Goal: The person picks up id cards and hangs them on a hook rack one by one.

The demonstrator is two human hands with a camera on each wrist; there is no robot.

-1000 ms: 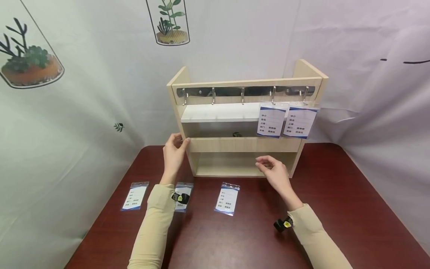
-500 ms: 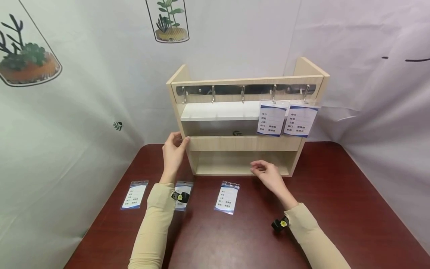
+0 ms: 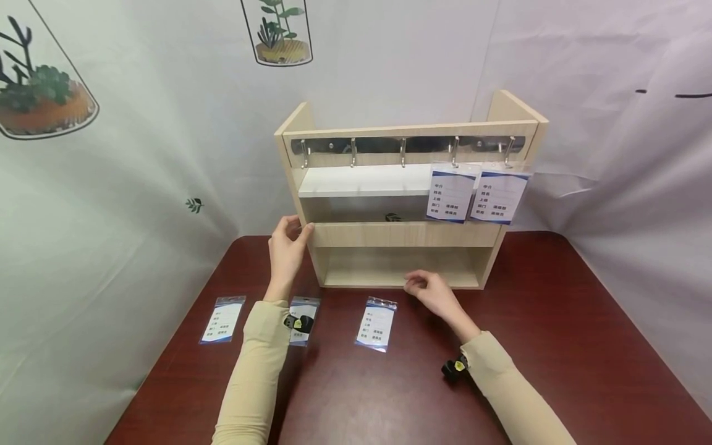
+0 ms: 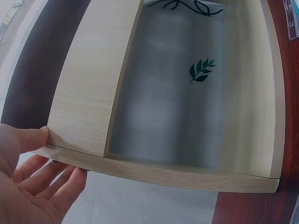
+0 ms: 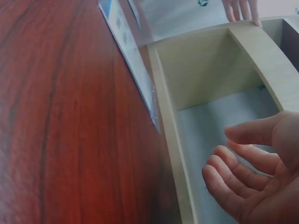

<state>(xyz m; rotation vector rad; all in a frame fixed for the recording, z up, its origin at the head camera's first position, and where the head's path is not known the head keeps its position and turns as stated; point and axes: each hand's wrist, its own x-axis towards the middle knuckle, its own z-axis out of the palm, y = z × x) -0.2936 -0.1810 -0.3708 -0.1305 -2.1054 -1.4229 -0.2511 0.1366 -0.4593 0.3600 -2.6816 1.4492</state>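
My left hand [image 3: 285,252] grips the left side panel of a small light-wood shelf [image 3: 406,235]. In the left wrist view the thumb lies on the panel's front edge and the fingers reach round its outer side. My right hand [image 3: 436,294], holding nothing, hovers before the shelf's lower opening with fingers loosely bent. Nearest to it on the table lies a clear-sleeved badge card [image 3: 376,324]. A second badge card [image 3: 303,337] is partly hidden by the left wrist, and a third badge card [image 3: 222,319] lies farther left.
A metal hook rail [image 3: 378,145] with several hooks runs along the shelf's top. From its two right-hand hooks hang a badge card [image 3: 450,196] and another badge card [image 3: 499,198]. The shelf stands on a dark red table [image 3: 356,395] before a white printed curtain [image 3: 400,62].
My right hand has moved left and slightly down, toward the nearest badge card on the table. My left hand keeps its grip on the shelf.
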